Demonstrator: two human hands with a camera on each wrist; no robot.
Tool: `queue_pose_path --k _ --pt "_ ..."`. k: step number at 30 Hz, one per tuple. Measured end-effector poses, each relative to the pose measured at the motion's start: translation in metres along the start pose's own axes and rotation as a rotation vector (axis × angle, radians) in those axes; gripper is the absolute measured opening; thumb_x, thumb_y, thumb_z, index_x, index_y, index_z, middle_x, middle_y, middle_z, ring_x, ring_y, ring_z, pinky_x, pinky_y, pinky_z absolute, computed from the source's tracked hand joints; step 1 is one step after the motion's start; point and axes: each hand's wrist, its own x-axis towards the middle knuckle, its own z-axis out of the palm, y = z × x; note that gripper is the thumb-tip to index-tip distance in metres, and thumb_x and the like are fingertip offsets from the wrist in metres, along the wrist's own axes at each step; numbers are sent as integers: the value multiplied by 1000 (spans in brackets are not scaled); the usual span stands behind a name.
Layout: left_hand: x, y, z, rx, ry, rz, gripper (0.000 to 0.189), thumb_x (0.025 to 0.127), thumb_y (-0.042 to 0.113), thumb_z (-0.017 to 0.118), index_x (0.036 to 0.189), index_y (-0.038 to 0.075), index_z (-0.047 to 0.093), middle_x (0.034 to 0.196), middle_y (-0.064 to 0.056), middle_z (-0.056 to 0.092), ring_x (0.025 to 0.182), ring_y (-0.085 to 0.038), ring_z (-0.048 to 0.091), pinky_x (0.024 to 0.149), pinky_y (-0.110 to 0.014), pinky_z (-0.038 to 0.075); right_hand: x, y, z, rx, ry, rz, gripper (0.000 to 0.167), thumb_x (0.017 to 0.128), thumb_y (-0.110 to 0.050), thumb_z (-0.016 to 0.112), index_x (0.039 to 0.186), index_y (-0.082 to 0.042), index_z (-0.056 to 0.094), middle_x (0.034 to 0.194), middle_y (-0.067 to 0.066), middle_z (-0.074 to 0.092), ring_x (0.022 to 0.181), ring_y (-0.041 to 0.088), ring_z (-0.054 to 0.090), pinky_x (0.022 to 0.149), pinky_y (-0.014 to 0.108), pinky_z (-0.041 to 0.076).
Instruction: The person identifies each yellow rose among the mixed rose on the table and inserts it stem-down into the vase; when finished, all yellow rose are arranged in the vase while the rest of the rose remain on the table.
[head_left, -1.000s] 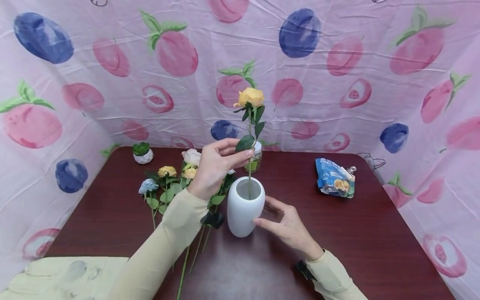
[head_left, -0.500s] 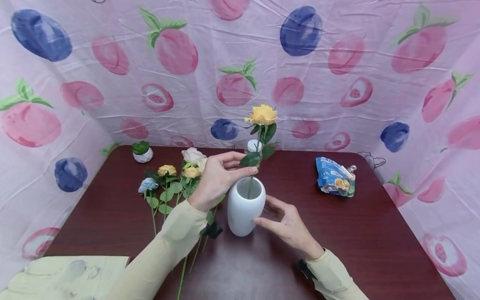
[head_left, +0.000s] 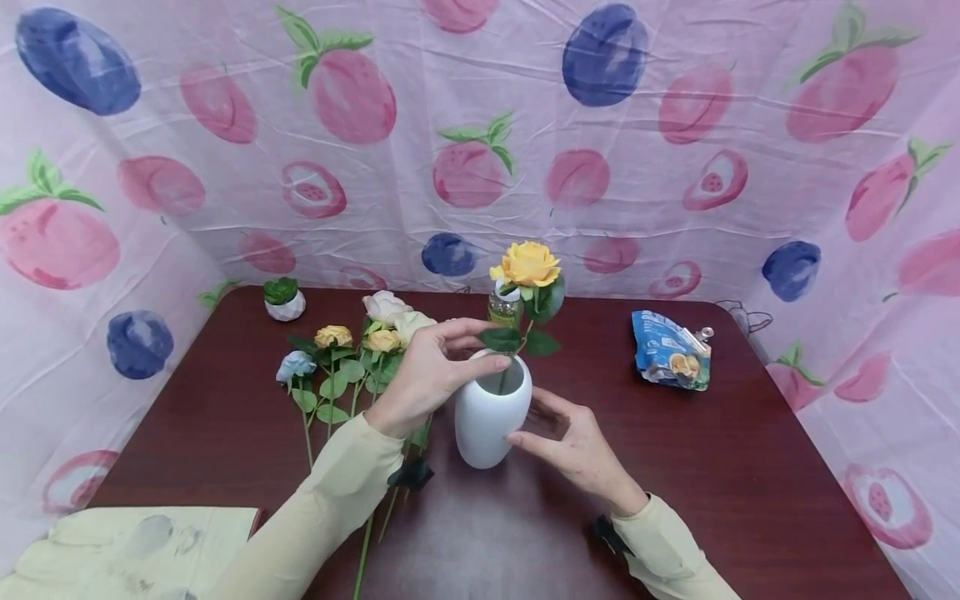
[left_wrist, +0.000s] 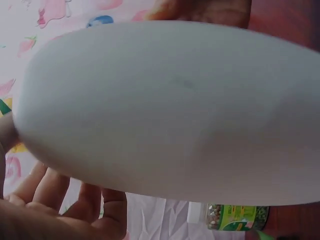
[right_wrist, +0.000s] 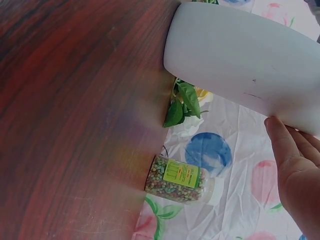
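A single yellow rose (head_left: 531,265) stands over the mouth of the white vase (head_left: 491,429), its stem reaching down inside. My left hand (head_left: 426,367) pinches that stem between thumb and fingers, right at the rim. Against the vase's right side, my right hand (head_left: 577,450) holds it with the thumb in front and the fingers partly hidden behind. The left wrist view is mostly filled by the vase wall (left_wrist: 150,110), with the left fingers (left_wrist: 52,187) beside its mouth. In the right wrist view, the right fingertips (right_wrist: 274,122) touch the vase (right_wrist: 235,55).
Several artificial flowers, including a blue one (head_left: 296,365) and a white one (head_left: 385,307), lie left of the vase. A jar of coloured pellets (right_wrist: 175,179) stands behind it. A potted succulent (head_left: 283,302) sits back left, a clipped blue snack bag (head_left: 670,350) at the right.
My left hand has lowered the yellow rose into the vase, bringing the bloom down and slightly right. The right hand stays at the vase's side.
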Motion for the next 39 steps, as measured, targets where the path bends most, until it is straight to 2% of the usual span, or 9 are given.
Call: queue_pose_path --k 4,7,12,19,25,28,32,35,39 --pt "-5 -2 -9 -39 -21 -10 42 88 14 82 128 18 72 123 -3 74 125 -18 61 96 -31 53 0 1 0 -5 -8 3 55 90 -12 81 142 -14 60 135 7 67 122 22 67 97 33 59" --pt "-6 -2 -13 -78 -28 30 40 92 13 78 131 17 69 129 -3 71 127 -20 60 100 -33 53 0 1 0 -13 -10 0 56 90 -11 80 142 -14 60 136 7 67 121 21 67 98 33 58" --pt "2 4 -12 -89 -37 100 34 94 14 76 127 12 71 124 -6 73 116 -24 69 100 -35 56 -1 2 1 -15 -15 6 57 91 -11 80 143 -16 59 137 6 66 122 20 67 99 37 58" --pt "1 3 -14 -41 -31 77 28 91 14 79 119 10 75 119 -5 75 110 -20 71 95 -32 58 -1 2 4 5 -35 25 58 91 -12 80 144 -16 58 138 6 65 123 21 66 99 36 58" --pt "-2 -2 -39 -22 15 129 32 92 13 78 123 8 73 122 -11 74 113 -25 71 93 -32 59 0 0 0 -15 -14 25 57 89 -11 81 142 -17 60 135 5 67 120 20 68 97 34 59" --pt "-4 -7 -68 142 120 117 31 92 18 79 122 10 74 118 -12 75 107 -24 73 88 -29 60 1 -1 -1 -13 -9 20 58 89 -10 82 142 -16 60 135 6 67 121 21 68 97 35 59" --pt "-10 -23 -114 587 248 58 27 94 27 78 115 11 77 107 -9 79 95 -22 75 79 -33 59 3 -1 -2 -19 -2 20 59 88 -9 82 143 -16 60 136 5 67 122 20 67 99 34 58" --pt "-23 -40 -138 831 263 -30 27 95 29 76 111 8 77 99 -10 79 84 -23 75 75 -41 59 2 -1 -3 -31 -2 27 59 88 -10 82 143 -17 60 137 4 67 123 17 67 99 31 57" --pt "-43 -62 -158 982 246 -130 23 93 26 77 99 4 79 88 -10 78 70 -22 70 69 -46 58 2 0 -2 -28 -9 24 59 88 -8 81 143 -16 60 137 5 67 122 17 67 100 33 58"
